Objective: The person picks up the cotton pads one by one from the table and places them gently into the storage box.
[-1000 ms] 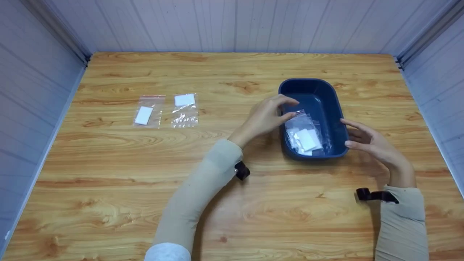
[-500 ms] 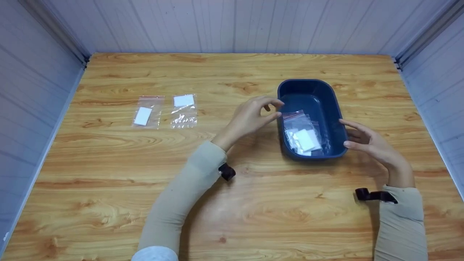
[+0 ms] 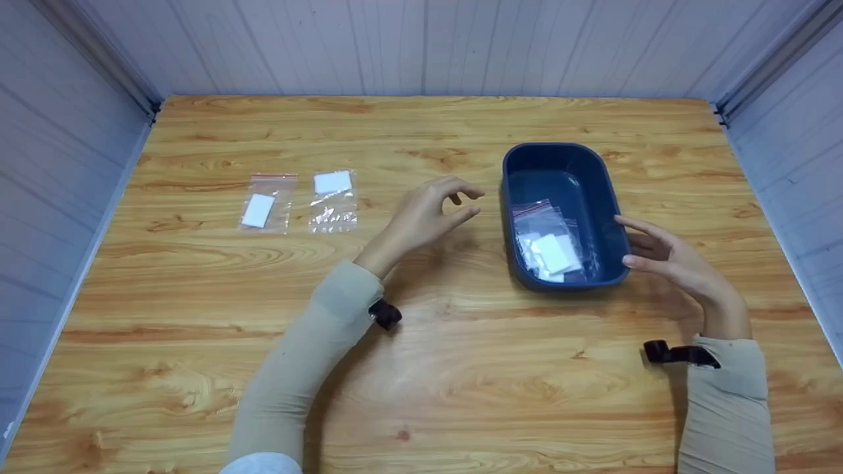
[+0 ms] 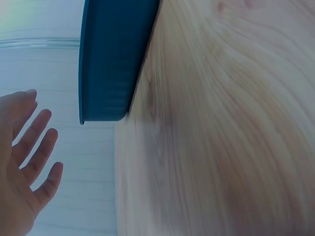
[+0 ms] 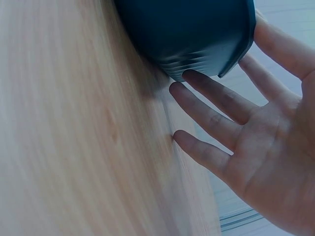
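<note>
A dark blue rectangular bin stands on the table right of centre. Several clear zip bags with white pieces inside lie in its near left part. My left hand is to the left of the bin, above the tabletop, holding nothing; its fingers are loosely bent and spread. My right hand rests at the bin's right side, thumb and forefinger at the rim. In the right wrist view its other fingers are spread out beside the bin's wall.
Two clear zip bags lie flat at the table's left, one with a white piece low in it, the other with a white piece at its far end. Pale panel walls enclose the table's back and sides. A small black camera sits on the left wrist.
My left hand has drawn back leftward from over the bin with nothing in its fingers. The right hand stays at the bin's side, and the bags lie as before.
</note>
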Demonstrator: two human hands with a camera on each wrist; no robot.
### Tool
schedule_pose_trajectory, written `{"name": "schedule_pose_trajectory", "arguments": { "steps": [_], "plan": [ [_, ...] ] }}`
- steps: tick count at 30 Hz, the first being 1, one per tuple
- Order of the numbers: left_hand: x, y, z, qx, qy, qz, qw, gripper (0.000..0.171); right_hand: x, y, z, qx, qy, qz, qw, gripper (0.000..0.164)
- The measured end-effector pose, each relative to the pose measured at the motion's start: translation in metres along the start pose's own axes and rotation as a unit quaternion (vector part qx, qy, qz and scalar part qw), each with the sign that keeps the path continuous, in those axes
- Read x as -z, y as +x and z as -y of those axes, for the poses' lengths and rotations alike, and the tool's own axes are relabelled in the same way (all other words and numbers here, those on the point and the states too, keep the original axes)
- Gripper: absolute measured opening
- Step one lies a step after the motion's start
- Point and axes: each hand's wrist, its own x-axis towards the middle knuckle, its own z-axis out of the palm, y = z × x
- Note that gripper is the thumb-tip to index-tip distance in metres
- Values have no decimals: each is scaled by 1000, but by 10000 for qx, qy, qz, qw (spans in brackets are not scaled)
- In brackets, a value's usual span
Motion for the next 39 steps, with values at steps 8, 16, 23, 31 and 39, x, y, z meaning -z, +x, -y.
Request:
{"name": "schedule_pose_trajectory", "arguments": {
  "steps": [8,16,23,31,39],
  "plan": [
    [13,-15,14,265,129,-169,9994,28,-1,-1,1,-108,-10,-14,9999,62],
    [26,-24,26,569,-202,-65,9982,29,-1,-2,1,-120,-77,-70,9999,62],
    [39,-34,36,705,-353,179,9967,26,-1,-1,1,-81,11,-49,10000,62],
    [57,-44,49,846,-277,312,9955,29,-1,-1,2,-215,17,-46,9998,63],
    [72,-53,60,1096,-367,447,9923,34,0,-2,2,-189,-101,-54,9998,63]
  ]
}}
